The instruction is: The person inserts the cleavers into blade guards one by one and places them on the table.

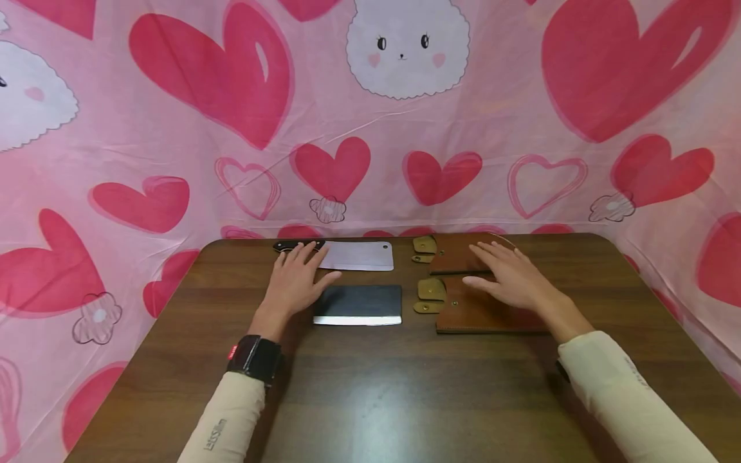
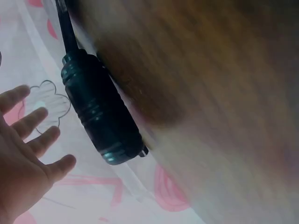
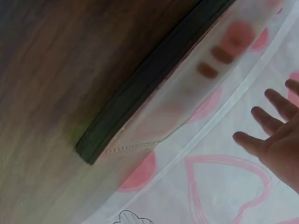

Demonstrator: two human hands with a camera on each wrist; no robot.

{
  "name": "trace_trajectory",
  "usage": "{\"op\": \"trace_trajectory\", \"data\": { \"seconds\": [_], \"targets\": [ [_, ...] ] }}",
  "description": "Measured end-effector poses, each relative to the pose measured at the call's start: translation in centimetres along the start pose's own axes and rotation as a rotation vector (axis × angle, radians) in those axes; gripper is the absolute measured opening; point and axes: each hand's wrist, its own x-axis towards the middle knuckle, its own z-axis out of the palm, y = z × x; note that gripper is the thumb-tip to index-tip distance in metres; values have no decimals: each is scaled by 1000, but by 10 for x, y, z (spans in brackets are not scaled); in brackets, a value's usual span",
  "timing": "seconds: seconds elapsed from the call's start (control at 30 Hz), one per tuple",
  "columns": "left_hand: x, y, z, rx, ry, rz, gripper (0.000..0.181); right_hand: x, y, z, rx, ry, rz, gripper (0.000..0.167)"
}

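Left hand (image 1: 296, 281), left of centre: grip wide, fingers spread, over the handle end of two cleavers. Silver-bladed cleaver (image 1: 359, 256) above, dark-bladed cleaver (image 1: 359, 302) with bright edge just below it; both blades point right. Left wrist view, centre left: ridged black handle (image 2: 100, 107), presumably the dark-bladed one's, with a gap between it and the fingers.

Right hand (image 1: 512, 273), right of centre: grip also wide, nothing held. Under it, upper sheath (image 1: 460, 251) and lower sheath (image 1: 486, 315), brown, tan straps toward frame centre. Contact uncertain from the head view; the right wrist view shows the fingers away from the near sheath edge.

All four lie flat on the wooden surface (image 1: 370, 386), pink heart-print cloth (image 1: 330, 83) behind.

Step, as I judge it: hands placed over the pieces, no grasp made. A pick-up from here would call for left fingers curling round one handle, clear of the edge, and right fingers closing on one sheath.
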Motion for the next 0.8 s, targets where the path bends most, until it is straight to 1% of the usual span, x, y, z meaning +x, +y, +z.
{"op": "trace_trajectory", "data": {
  "seconds": [0.13, 0.23, 0.33, 0.43, 0.63, 0.8],
  "targets": [
    [-2, -7, 0, -37, 23, 8, 74, -2, 6, 1, 9, 20, -52, 92],
    [-3, -13, 0, -55, 31, 19, 73, -4, 10, 1, 29, 6, -71, 96],
    [-4, -19, -1, -87, 22, 23, 71, -6, 15, 1, 41, -14, -88, 98],
    [-4, -24, -2, -138, 11, 17, 69, -7, 18, 2, 53, -29, -107, 99],
    [-4, -30, -5, -248, -22, -22, 63, -10, 24, 4, 87, -47, -124, 100],
    [-6, -37, -4, -381, -67, -69, 57, -11, 27, 4, 94, -76, -122, 102]
  ]
}}
